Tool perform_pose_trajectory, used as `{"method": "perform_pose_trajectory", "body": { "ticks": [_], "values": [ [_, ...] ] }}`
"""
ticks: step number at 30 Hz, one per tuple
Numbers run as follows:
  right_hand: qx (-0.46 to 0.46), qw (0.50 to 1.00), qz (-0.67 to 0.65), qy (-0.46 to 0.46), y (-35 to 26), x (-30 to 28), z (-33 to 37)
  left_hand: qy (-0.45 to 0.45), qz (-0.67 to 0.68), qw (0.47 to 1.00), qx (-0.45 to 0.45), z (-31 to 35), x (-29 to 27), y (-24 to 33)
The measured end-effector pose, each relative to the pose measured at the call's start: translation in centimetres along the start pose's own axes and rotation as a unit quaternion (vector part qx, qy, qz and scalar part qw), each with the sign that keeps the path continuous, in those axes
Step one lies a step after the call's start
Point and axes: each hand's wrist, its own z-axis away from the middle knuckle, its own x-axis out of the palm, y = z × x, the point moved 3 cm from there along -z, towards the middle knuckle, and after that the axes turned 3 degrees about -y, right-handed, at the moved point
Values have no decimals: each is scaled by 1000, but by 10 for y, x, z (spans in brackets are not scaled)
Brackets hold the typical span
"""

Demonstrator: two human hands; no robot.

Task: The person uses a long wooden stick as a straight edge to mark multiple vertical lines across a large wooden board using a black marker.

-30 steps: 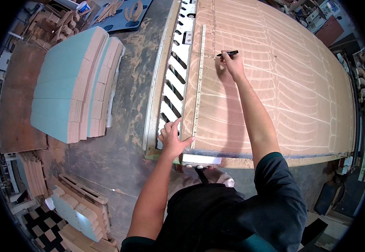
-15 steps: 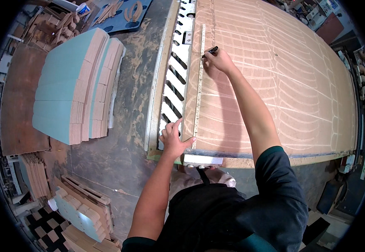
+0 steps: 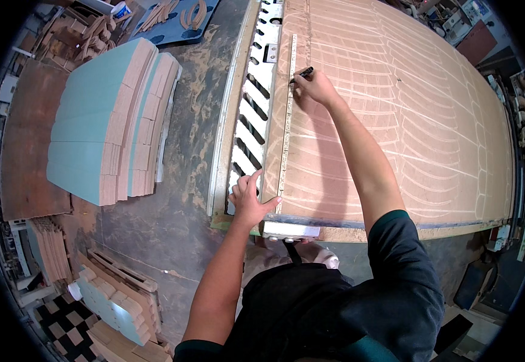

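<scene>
A long, narrow measuring rule (image 3: pixel 286 130) lies lengthwise on a wide brown board (image 3: pixel 347 151) scored with many pale curved grooves. Near its close end, my left hand (image 3: pixel 251 202) rests with fingers spread, the thumb touching the rule and the other fingers over the board's left border. My right hand (image 3: pixel 317 87) pinches a black marker (image 3: pixel 303 73) farther up. The marker's tip points left and sits at the rule's edge; whether it touches the board I cannot tell.
A white slotted metal strip (image 3: pixel 252 120) runs along the board's left side. Stacks of pale-green-topped panels (image 3: pixel 87 120) stand on the floor to the left. Beyond them is a blue pallet (image 3: pixel 181 27) with curved wooden pieces. A white block (image 3: pixel 291 230) juts from the near edge.
</scene>
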Motion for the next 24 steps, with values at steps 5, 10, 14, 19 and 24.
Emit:
{"method": "perform_pose_trajectory", "body": {
  "ticks": [5,10,14,19,24],
  "values": [
    [4,1000,4,-6,-3,-2,2,-11,10,1000,-2,-1,-2,1],
    [13,999,35,2,-5,-1,4,-17,4,1000,-10,-1,-2,1],
    [8,999,32,-6,-3,0,2,-9,0,1000,-5,0,-1,0],
    [3,1000,17,-7,11,-4,-2,-19,-5,1000,-7,-2,-2,4],
    [-3,1000,11,2,-3,-8,10,-5,5,1000,-3,-1,1,-4]
  ]
}}
